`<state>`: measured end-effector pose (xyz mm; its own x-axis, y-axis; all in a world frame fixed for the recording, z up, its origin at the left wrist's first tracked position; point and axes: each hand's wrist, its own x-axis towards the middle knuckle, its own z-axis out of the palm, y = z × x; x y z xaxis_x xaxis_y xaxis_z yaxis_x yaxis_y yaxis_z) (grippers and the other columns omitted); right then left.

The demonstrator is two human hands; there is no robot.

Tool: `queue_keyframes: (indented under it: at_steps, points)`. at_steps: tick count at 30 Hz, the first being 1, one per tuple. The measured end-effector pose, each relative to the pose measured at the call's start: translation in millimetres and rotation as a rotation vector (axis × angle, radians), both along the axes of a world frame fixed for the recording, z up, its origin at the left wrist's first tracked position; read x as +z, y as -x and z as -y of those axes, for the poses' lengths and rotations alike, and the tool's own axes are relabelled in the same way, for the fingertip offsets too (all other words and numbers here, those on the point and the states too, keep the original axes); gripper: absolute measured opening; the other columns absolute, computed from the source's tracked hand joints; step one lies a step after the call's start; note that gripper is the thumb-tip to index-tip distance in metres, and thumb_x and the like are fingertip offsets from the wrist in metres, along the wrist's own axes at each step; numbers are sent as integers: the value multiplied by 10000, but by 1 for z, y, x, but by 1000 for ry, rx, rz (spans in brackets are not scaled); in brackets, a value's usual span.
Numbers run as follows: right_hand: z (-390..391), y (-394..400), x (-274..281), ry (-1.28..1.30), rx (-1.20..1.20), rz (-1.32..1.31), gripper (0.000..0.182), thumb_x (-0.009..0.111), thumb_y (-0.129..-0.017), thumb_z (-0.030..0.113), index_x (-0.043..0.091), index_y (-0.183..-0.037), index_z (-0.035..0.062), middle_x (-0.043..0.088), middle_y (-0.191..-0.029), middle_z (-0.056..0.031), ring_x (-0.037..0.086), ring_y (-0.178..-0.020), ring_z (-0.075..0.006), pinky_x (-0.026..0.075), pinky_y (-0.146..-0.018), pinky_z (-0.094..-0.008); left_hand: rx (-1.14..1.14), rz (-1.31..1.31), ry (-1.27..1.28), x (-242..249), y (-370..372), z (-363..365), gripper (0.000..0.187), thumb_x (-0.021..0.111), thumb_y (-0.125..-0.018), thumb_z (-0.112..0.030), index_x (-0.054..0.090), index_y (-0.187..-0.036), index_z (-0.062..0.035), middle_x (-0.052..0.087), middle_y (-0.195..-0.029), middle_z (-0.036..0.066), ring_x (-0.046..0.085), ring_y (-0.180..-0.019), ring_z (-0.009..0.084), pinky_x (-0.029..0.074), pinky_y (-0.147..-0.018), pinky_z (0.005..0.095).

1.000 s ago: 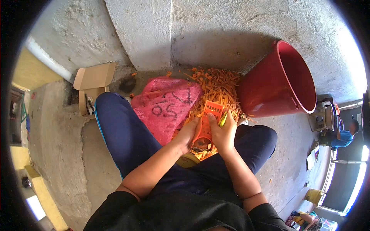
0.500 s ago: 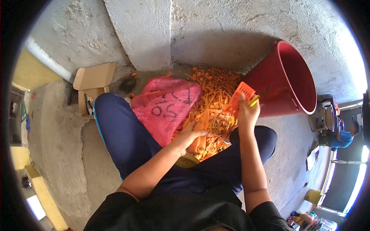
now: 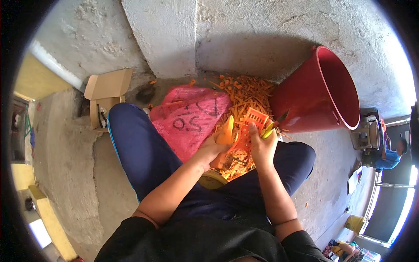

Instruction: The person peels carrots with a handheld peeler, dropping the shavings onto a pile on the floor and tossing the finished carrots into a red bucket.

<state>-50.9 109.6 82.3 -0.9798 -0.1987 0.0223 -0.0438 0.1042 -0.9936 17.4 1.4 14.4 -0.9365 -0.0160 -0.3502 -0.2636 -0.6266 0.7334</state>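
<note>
My left hand [image 3: 213, 147] is closed round a peeled-looking carrot [image 3: 226, 133], held over a heap of orange peelings [image 3: 248, 92]. My right hand [image 3: 264, 149] grips a flat orange plastic tool with slots [image 3: 256, 117], its near edge close against the carrot. A yellow-green handled knife [image 3: 267, 130] sits in the same hand, its dark blade pointing out to the right. Beneath my left hand shows the rim of a yellow container [image 3: 211, 180], partly hidden by my wrist and legs. Left of the peelings lies a pink-red mesh sack [image 3: 185, 114] with black writing.
A large dark red bucket [image 3: 301, 96] leans tilted on the right, its mouth facing right. An open cardboard box [image 3: 108, 89] stands by the rough wall [image 3: 244, 26] at left. Farther right are a person in a blue shirt [image 3: 389, 158] and another person [image 3: 345, 249].
My right hand has come left and down with the slotted tool and knife, bringing the tool up to the carrot. My left hand stays near its place, with the carrot tilted slightly.
</note>
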Motion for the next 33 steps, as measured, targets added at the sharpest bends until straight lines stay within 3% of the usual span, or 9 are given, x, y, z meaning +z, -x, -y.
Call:
queue_keyframes:
  at_steps: [3, 5, 7, 9, 17, 24, 27, 30, 33]
  points:
    - [-1, -1, 6, -8, 4, 32, 163, 544, -831, 134, 519, -935, 10, 577, -771, -19, 514, -642, -59, 427, -582, -197, -22, 281, -382, -4, 3, 9, 414, 406, -869, -326, 395, -1179, -53, 527, -1067, 79, 541, -947, 176, 469, -769, 321]
    - [-2, -2, -6, -129, 12, -71, 174, 556, -827, 147, 515, -930, 13, 571, -764, -16, 510, -644, -59, 426, -575, -202, 3, 266, -481, -5, 4, 8, 402, 370, -885, -336, 399, -1178, -63, 527, -1069, 86, 542, -948, 184, 471, -771, 326]
    - [4, -10, -2, -17, 46, -9, 186, 577, -801, 119, 497, -925, 5, 582, -758, -62, 542, -633, -95, 450, -570, -235, 23, 240, -573, -7, 5, 8, 392, 337, -897, -342, 405, -1175, -72, 527, -1070, 90, 545, -943, 192, 474, -770, 336]
    - [6, -13, -7, -77, 80, -20, 196, 577, -791, 101, 499, -936, -5, 586, -763, -74, 541, -686, -130, 442, -645, -266, 36, 201, -659, -8, 6, 6, 385, 309, -907, -343, 413, -1169, -82, 527, -1069, 94, 548, -932, 201, 478, -766, 351]
    - [12, -19, -10, -191, 47, -154, 202, 606, -762, 122, 488, -862, -8, 574, -704, -165, 570, -630, -222, 444, -600, -316, 71, 281, -550, -1, 3, 1, 386, 282, -911, -336, 456, -1114, -57, 559, -1025, 102, 565, -908, 220, 461, -803, 370]
    - [13, -11, -14, -297, 16, -228, 177, 602, -760, 113, 496, -830, -10, 572, -678, -168, 575, -611, -247, 443, -573, -327, 106, 328, -531, 6, 5, -4, 417, 255, -914, -368, 437, -1136, -65, 561, -1018, 101, 568, -895, 228, 463, -800, 382]
    - [12, -1, -17, -320, -18, -229, 182, 609, -756, 120, 499, -822, -10, 573, -678, -168, 571, -600, -271, 439, -560, -329, -35, 210, -409, 1, 2, -2, 426, 247, -914, -371, 434, -1138, -61, 555, -1027, 114, 561, -913, 235, 455, -813, 388]
    - [10, 15, -22, -338, -70, -242, 199, 623, -751, 137, 501, -809, -9, 570, -682, -168, 562, -602, -267, 427, -555, -332, 96, 234, -415, -5, 2, -14, 434, 243, -913, -381, 443, -1118, -55, 573, -961, 116, 582, -841, 219, 479, -764, 360]
    - [10, 35, -40, -356, -142, -320, 202, 621, -757, 144, 506, -816, -11, 559, -671, -159, 530, -586, -236, 414, -556, -343, -85, 224, -271, 7, 1, -2, 442, 251, -908, -399, 460, -1082, -51, 587, -869, 100, 593, -742, 189, 499, -698, 317]
